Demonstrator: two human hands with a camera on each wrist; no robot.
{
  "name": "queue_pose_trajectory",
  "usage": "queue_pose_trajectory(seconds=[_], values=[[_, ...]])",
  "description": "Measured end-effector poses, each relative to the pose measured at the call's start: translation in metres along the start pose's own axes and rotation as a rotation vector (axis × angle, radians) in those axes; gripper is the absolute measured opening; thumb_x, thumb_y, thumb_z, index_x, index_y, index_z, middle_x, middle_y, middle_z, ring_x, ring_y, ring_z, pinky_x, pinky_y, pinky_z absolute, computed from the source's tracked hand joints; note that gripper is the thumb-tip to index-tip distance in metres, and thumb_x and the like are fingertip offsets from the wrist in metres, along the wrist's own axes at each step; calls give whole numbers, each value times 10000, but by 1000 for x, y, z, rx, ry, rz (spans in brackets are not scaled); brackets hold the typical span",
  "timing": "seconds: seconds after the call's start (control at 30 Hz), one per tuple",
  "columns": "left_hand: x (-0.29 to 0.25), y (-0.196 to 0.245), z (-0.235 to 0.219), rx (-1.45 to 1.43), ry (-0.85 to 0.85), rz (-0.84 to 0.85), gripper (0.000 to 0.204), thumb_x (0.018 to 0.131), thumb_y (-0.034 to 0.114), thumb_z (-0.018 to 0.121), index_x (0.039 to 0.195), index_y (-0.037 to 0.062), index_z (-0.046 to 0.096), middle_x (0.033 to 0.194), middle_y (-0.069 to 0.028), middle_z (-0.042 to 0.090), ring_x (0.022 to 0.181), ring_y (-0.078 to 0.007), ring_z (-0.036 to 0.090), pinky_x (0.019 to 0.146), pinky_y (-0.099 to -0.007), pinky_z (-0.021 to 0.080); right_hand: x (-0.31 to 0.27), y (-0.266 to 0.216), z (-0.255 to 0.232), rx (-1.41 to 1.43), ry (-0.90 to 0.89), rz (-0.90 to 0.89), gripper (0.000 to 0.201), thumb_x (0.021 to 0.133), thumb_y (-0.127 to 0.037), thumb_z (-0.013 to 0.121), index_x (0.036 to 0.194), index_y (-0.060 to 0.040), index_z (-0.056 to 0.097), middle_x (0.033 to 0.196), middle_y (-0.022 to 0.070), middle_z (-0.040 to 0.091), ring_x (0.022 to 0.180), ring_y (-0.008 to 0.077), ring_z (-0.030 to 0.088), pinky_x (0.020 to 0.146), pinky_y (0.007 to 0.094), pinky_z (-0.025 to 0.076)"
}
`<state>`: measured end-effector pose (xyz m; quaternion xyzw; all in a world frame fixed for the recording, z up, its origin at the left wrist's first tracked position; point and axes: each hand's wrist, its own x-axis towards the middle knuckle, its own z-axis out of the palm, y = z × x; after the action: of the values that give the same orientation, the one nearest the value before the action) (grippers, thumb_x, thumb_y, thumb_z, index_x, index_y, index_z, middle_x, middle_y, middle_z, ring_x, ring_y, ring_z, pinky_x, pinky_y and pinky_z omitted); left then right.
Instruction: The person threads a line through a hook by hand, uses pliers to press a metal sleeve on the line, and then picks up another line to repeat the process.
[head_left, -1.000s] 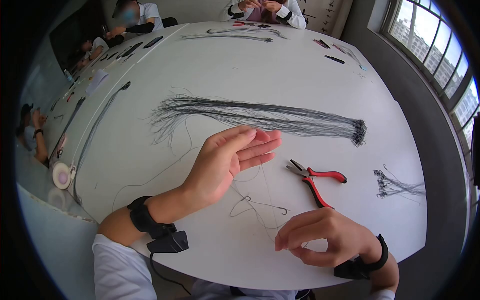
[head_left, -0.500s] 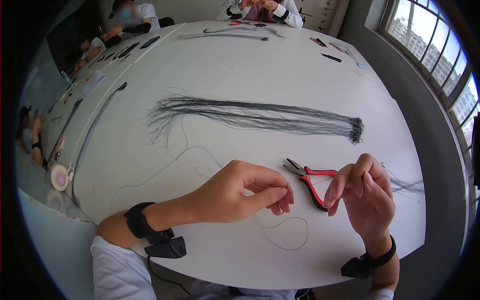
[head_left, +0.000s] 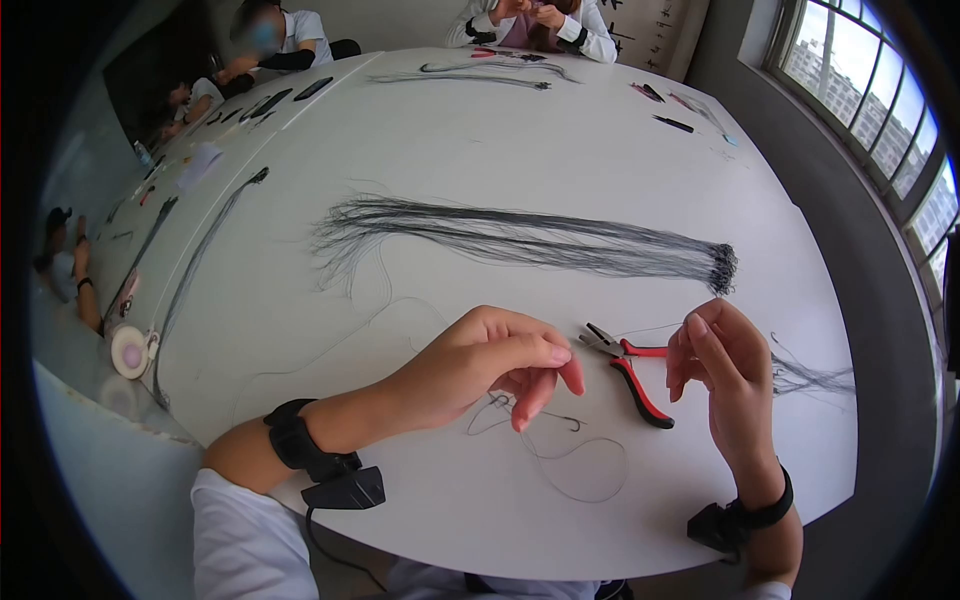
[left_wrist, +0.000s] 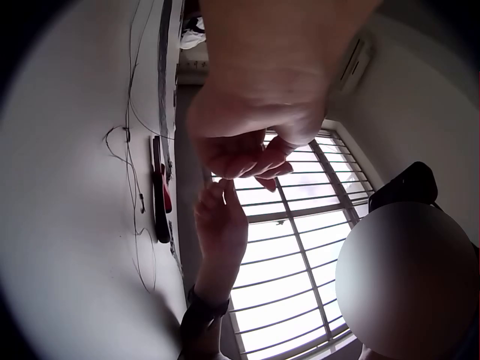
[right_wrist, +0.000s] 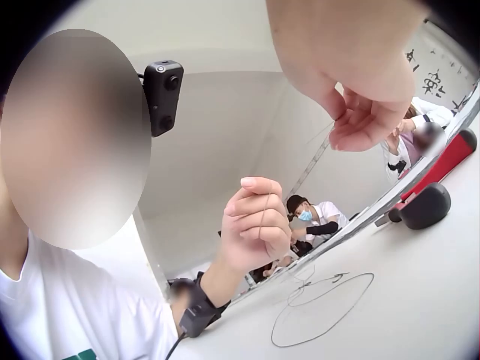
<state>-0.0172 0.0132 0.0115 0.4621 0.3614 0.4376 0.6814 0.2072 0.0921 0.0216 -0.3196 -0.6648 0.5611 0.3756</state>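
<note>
My left hand (head_left: 490,360) is raised over the front of the table, its fingers curled and its thumb against the index finger. In the right wrist view, a thin dark fishing line (right_wrist: 262,214) crosses those fingers. To the right, my right hand (head_left: 728,360) pinches the line between thumb and fingertips; a stretch of line runs left from there towards the other hand. Below the left hand, looped line lies on the white table (head_left: 440,500) with a small fish hook (head_left: 575,425). Pliers with red and black handles (head_left: 640,392) lie between the hands, slightly open.
A long bundle of lines with hooks (head_left: 530,240) lies across the middle of the table. Another hook bundle (head_left: 815,376) is at the right edge. A white spool (head_left: 130,352) stands at the left. Other people (head_left: 285,40) sit around the far side.
My right hand has risen from the table's front edge and moved right, pulling line out. My left hand has gone from straight fingers, palm showing, to curled fingers turned over.
</note>
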Motion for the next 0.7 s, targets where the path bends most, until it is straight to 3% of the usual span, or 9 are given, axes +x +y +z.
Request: queue_pose_trajectory(seconds=[0.13, 0.27, 0.4, 0.43, 0.5, 0.57, 0.6, 0.63, 0.7], values=[[6, -5, 3, 66, 260, 30, 281, 908, 157, 466, 923, -71, 629, 779, -143, 664, 665, -190, 656, 611, -257, 506, -3, -4, -1, 51, -32, -156, 226, 932, -173, 485, 780, -4, 494, 668, 81, 564, 512, 117, 547, 477, 223, 447], [4, 1, -2, 175, 115, -100, 285, 919, 152, 463, 987, -74, 623, 892, -172, 667, 757, -231, 673, 712, -289, 538, -4, -6, 1, 73, 4, -197, 220, 932, -166, 467, 782, -6, 475, 669, 92, 565, 522, 126, 552, 476, 226, 451], [7, -8, 0, 91, 163, 68, 285, 929, 134, 435, 1008, -68, 620, 1009, -198, 639, 934, -245, 640, 870, -325, 503, -5, -8, 1, 139, -33, -207, 218, 918, -174, 476, 776, -8, 474, 677, 109, 573, 519, 138, 547, 483, 237, 457], [9, -11, -4, 13, 228, 161, 283, 931, 126, 427, 1010, -65, 620, 1056, -205, 624, 990, -247, 621, 914, -332, 483, -7, -9, 1, 158, -111, -193, 202, 893, -152, 482, 751, -9, 479, 685, 122, 582, 533, 145, 549, 498, 246, 460], [8, -10, -11, -102, 268, 178, 275, 931, 146, 430, 1032, -33, 612, 1111, -187, 606, 1062, -241, 585, 933, -328, 460, -9, -9, 0, 177, -191, -180, 187, 868, -131, 487, 726, -9, 485, 693, 135, 591, 547, 152, 551, 513, 254, 463], [7, -7, -15, -259, 384, 201, 263, 929, 176, 435, 1049, 6, 597, 1118, -154, 612, 1074, -233, 579, 911, -314, 461, -11, -9, -1, 151, -433, -124, 148, 786, -70, 472, 654, -10, 499, 710, 155, 606, 592, 155, 557, 548, 265, 463], [6, -6, -15, -257, 420, 201, 257, 924, 201, 441, 1050, 31, 588, 1110, -132, 619, 1036, -217, 592, 878, -308, 464, -11, -12, -1, 152, -504, -81, 105, 705, -19, 469, 611, 2, 511, 703, 149, 606, 603, 160, 548, 555, 266, 444], [6, -6, -15, -260, 417, 198, 257, 924, 201, 441, 1050, 31, 588, 1110, -132, 619, 1036, -217, 592, 878, -308, 464, -9, -13, 0, 151, -501, -78, 105, 705, -19, 469, 611, 2, 511, 703, 149, 606, 603, 160, 548, 555, 266, 444], [6, -6, -18, -309, 464, 172, 255, 919, 205, 450, 1044, 36, 594, 1089, -123, 628, 960, -207, 610, 848, -310, 471, -6, -15, 1, -8, -812, -126, 47, 664, 13, 498, 627, 17, 525, 700, 135, 597, 581, 179, 530, 543, 273, 425]])
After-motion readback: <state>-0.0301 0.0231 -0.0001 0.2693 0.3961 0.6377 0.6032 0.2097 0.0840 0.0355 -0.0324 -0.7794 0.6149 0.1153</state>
